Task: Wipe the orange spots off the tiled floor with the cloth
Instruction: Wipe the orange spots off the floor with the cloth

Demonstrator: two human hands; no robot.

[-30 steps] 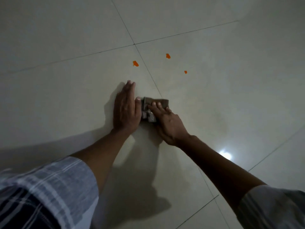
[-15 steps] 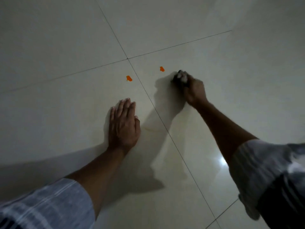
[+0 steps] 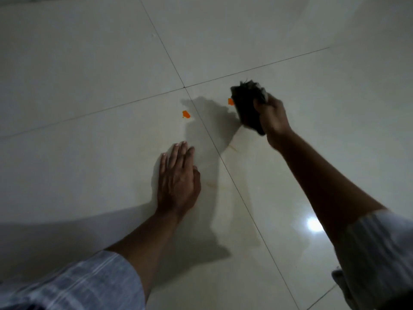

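Since the previous frame, I see the small third spot gone and the cloth drawn beside the next one. Pale glossy tiled floor (image 3: 89,63), crossed by thin dark grout lines, carries everything. My left hand (image 3: 177,182) lies flat on it, fingers straight, bracing. My right hand (image 3: 271,116) clenches the bunched dark cloth (image 3: 247,106), its edge touching one small orange spot (image 3: 230,101); another orange spot (image 3: 186,114) sits apart, across the grout line. Risk, as I judge it: a loose wad may smear pigment into the grout.
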